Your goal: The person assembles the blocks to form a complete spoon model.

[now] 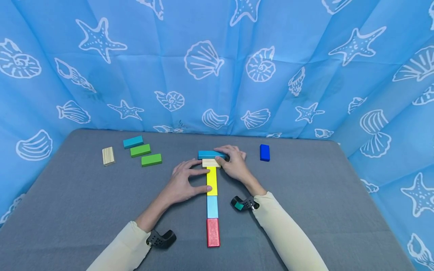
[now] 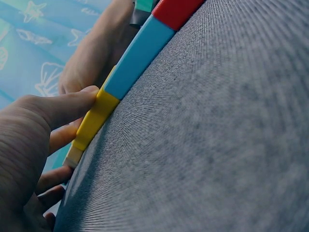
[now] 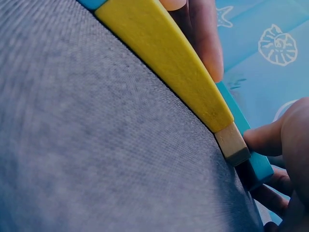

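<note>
T of five wooden blocks (image 1: pixel 212 207) laid — left hand (image 1: pixel 181 183), fingers extended, touched yellow wooden oblong (image 1: pixel 213 180); right hand (image 1: pixel 234 164) pinched teal wooden oblong (image 1: pixel 207 154). Five loose multicoloured blocks (image 1: pixel 151 160) lay unused.

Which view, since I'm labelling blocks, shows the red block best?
The head view: the red block lies there whole, with nothing covering it. The left wrist view shows only part, cut off at the top edge; the right wrist view shows none of it.

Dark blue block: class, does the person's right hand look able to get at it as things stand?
Probably yes: only grey tabletop lies between the right hand and the dark blue block, though the hand would likely need to release the teal crosspiece it grips.
</note>
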Available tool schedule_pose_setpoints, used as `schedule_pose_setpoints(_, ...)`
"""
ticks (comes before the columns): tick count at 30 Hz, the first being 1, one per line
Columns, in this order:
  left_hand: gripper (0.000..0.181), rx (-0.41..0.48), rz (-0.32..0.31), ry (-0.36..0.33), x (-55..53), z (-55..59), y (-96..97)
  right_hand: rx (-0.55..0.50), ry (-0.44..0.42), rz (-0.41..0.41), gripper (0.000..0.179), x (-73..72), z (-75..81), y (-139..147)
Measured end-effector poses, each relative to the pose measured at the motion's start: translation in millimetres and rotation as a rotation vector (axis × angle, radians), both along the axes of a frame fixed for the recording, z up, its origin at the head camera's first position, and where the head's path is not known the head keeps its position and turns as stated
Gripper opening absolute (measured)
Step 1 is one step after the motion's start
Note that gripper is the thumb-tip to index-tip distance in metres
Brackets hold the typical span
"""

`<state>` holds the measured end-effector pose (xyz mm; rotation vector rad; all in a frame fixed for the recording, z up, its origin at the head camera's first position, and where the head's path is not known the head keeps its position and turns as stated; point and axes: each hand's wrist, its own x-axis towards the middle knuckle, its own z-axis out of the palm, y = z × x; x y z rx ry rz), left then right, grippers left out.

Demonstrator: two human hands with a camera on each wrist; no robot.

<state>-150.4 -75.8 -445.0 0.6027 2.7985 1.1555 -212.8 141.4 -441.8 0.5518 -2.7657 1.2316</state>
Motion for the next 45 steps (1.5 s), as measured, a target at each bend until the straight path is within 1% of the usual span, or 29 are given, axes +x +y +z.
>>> schedule_pose_setpoints(11,0.058,-0.004,-0.003,-0.005,0.4,-0.5,0.1,-0.004,-0.012,0.002,0.033,0.3,-0.9,0.3)
schedule_pose_setpoints(27,0.059,-0.014,0.002,-0.003,-0.5,0.4,0.3,-0.014,0.018,0.012,0.031,-0.8,-1.7,1.0)
schedule_pose_setpoints(39,0.059,-0.006,0.002,-0.007,-0.4,1.8,0.4,-0.009,0.022,0.008,0.027,-1.3,-1.7,0.4)
schedule_pose_setpoints(45,0.060,-0.014,0.004,-0.011,-0.1,1.8,0.9,-0.038,0.028,0.024,0.032,-1.9,-1.6,3.5)
